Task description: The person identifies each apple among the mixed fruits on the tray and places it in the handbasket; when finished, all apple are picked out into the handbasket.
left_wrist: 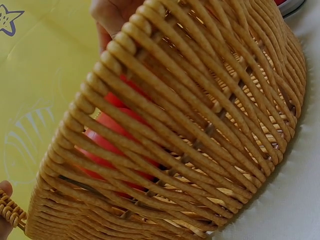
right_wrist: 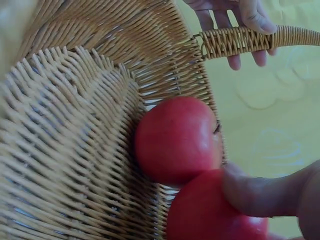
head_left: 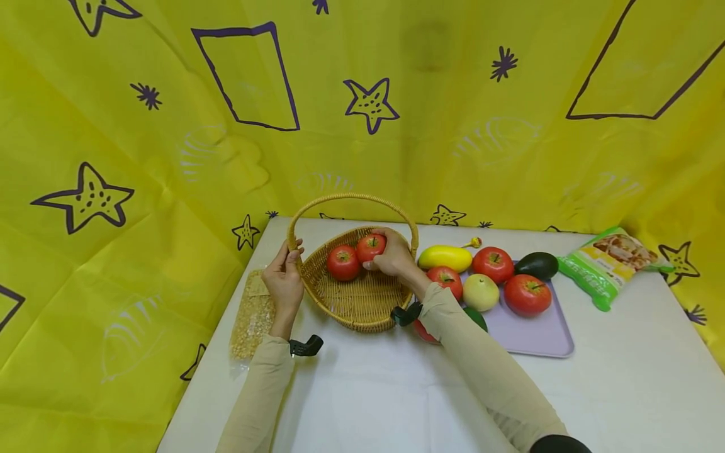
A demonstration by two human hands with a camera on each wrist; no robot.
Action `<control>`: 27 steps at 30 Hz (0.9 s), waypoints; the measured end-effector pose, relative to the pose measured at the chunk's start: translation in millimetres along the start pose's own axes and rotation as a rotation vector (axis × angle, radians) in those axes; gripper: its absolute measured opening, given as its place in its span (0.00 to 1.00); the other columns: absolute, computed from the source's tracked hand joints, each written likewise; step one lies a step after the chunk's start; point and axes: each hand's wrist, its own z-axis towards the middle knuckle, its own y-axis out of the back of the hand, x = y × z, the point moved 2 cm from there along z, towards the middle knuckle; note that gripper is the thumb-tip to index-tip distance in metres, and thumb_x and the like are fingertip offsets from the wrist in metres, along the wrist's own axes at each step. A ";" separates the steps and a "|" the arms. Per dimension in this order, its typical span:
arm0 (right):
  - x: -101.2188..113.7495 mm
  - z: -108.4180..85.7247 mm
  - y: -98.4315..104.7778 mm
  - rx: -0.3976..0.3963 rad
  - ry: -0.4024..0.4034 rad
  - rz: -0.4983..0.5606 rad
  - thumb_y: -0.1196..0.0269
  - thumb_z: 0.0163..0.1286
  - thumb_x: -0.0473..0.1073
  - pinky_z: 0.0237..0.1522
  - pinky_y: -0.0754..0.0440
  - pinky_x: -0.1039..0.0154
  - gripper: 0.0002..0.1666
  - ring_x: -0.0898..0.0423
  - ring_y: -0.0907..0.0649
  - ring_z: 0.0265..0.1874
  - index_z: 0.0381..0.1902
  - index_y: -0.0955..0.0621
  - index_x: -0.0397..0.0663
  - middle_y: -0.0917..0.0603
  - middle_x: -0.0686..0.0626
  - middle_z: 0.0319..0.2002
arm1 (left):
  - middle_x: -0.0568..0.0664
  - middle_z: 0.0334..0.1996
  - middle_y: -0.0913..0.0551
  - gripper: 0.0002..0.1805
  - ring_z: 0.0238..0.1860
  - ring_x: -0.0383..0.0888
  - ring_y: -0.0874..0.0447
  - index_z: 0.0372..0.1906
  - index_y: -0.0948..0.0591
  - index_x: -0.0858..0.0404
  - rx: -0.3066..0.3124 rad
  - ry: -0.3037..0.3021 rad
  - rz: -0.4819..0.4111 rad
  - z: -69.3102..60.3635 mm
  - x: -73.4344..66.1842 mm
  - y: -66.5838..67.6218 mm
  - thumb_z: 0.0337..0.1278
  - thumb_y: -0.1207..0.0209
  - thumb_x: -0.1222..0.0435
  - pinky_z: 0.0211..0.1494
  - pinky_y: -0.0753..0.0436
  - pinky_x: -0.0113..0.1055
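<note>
A wicker basket (head_left: 354, 308) with a tall handle stands on the table, seen from outside in the left wrist view (left_wrist: 200, 125). My left hand (head_left: 285, 280) grips the lower left part of its handle (right_wrist: 230, 42). Inside the basket, my right hand (head_left: 394, 255) holds a red apple (head_left: 370, 247), its thumb lying on the apple (right_wrist: 210, 215) in the right wrist view. Another red apple (head_left: 343, 263) rests beside that one, the two touching (right_wrist: 175, 140).
Right of the basket, a lilac tray (head_left: 529, 336) bears several red apples (head_left: 527, 296), a pale round fruit (head_left: 481, 292) and dark green fruit. A yellow fruit (head_left: 445, 258) lies behind. A green packet (head_left: 614, 264) is far right; a bag of yellow grains (head_left: 249, 321) lies left.
</note>
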 end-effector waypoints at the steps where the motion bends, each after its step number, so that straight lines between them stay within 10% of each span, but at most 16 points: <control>1: 0.6 0.5 0.2 0.000 -0.005 -0.004 0.22 0.53 0.28 0.70 0.21 0.42 0.50 0.37 0.21 0.67 0.74 0.27 0.43 0.23 0.35 0.69 | 0.65 0.52 0.10 0.17 0.51 0.64 0.10 0.63 0.15 0.69 -0.001 0.001 0.000 0.1 -0.3 0.1 0.77 0.41 0.70 0.59 0.15 0.25; 16: -5.2 11.1 -3.4 0.007 -0.133 -0.004 0.22 0.50 0.24 0.64 0.16 0.45 0.50 0.36 0.21 0.66 0.72 0.26 0.42 0.23 0.33 0.67 | 0.69 0.52 0.11 0.18 0.51 0.65 0.10 0.65 0.17 0.70 -0.007 0.032 -0.030 0.0 1.2 -1.4 0.76 0.41 0.71 0.59 0.15 0.25; 27: -8.7 13.3 -5.0 0.040 -0.132 -0.014 0.23 0.49 0.24 0.62 0.15 0.44 0.51 0.36 0.22 0.66 0.73 0.27 0.42 0.24 0.32 0.68 | 0.70 0.51 0.11 0.17 0.47 0.43 0.07 0.63 0.15 0.70 -0.017 0.018 -0.030 -0.3 0.6 0.0 0.76 0.41 0.73 0.59 0.14 0.25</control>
